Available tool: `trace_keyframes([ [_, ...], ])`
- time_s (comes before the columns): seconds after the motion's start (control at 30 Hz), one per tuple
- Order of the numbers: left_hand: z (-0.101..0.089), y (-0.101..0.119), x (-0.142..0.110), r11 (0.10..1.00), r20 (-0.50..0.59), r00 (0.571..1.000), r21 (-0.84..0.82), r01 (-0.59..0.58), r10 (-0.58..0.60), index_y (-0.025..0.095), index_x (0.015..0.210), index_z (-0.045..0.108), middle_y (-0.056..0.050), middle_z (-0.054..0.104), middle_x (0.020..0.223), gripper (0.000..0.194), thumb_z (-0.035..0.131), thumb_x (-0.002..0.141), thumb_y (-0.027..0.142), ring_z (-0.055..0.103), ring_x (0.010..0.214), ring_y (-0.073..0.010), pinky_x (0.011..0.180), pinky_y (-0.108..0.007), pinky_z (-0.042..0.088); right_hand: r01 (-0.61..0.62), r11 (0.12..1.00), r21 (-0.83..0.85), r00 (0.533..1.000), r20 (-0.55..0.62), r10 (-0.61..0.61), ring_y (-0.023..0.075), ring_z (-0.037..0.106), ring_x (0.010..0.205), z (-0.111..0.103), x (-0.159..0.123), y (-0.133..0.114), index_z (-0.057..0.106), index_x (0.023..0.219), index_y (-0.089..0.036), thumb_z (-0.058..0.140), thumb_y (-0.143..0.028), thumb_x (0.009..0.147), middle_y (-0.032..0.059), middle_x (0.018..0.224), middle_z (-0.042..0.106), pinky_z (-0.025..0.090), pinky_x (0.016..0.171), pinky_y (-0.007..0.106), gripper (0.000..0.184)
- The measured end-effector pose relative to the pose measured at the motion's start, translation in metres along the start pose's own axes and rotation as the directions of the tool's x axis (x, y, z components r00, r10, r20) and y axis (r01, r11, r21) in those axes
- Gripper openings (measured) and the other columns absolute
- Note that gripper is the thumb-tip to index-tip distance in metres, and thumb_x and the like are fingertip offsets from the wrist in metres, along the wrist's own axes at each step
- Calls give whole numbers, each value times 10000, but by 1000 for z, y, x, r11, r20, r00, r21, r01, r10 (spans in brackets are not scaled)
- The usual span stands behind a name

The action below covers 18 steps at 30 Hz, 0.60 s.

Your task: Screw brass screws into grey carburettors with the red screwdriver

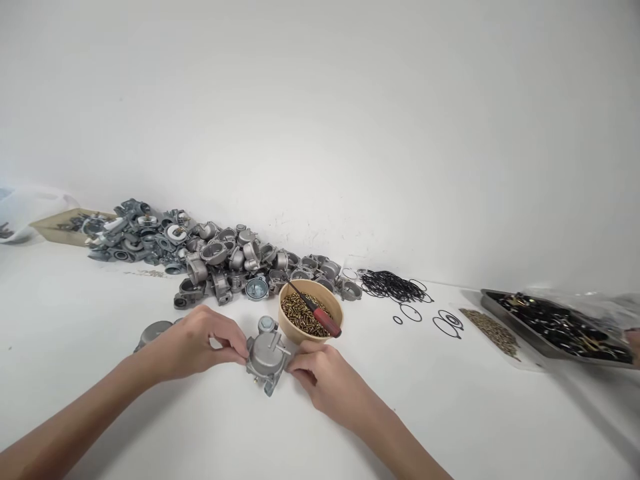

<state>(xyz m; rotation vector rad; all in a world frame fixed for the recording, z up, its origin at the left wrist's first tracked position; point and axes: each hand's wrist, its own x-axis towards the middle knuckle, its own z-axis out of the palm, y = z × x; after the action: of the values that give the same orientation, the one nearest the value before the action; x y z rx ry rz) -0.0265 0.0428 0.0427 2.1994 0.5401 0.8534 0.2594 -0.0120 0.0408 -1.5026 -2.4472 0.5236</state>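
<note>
Between my two hands a grey metal carburetor (267,353) rests on the white table with its rounded float bowl facing up. My left hand (200,340) pinches its left side with thumb and fingertips. On the opposite side, the fingertips of my right hand (323,377) are closed against its edge. Just behind it is a tan bowl (289,327) full of small brass-coloured screws (300,313). A screwdriver (323,319) with a red and black handle lies across that bowl. Partly hidden behind my left wrist is another carburetor (154,332).
Carburetor bodies and bowls (235,257) are heaped along the wall. Black rubber rings (393,285) lie right of the bowl. Farther right are a flat holder of small brass parts (490,331) and a metal tray (533,340) of black parts. Another person's hand (634,345) shows at the right edge.
</note>
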Motion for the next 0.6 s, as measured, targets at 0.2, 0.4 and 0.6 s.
trace_keyframes([
  [0.2,1,3,-2,999,7,1000,23,-29,29,223,926,828,-33,843,916,119,720,963,190,793,770,-185,633,-236,592,22,999,-34,999,-44,-24,128,576,643,3,2,3,720,721,-161,593,32,799,23,738,611,372,570,237,244],
  [0.4,1,4,-3,991,25,999,125,-49,47,217,939,788,-13,814,862,114,689,977,173,745,725,-159,609,-230,541,56,998,-35,994,-97,-59,83,492,574,4,2,5,629,608,-143,597,42,739,4,710,555,316,524,219,229],
  [0.6,1,4,-2,992,28,996,101,-81,79,217,913,809,-35,833,927,155,678,980,170,780,767,-177,664,-248,584,96,995,15,981,-169,-92,94,565,583,4,1,5,734,734,-157,608,25,742,11,737,629,407,536,207,222],
])
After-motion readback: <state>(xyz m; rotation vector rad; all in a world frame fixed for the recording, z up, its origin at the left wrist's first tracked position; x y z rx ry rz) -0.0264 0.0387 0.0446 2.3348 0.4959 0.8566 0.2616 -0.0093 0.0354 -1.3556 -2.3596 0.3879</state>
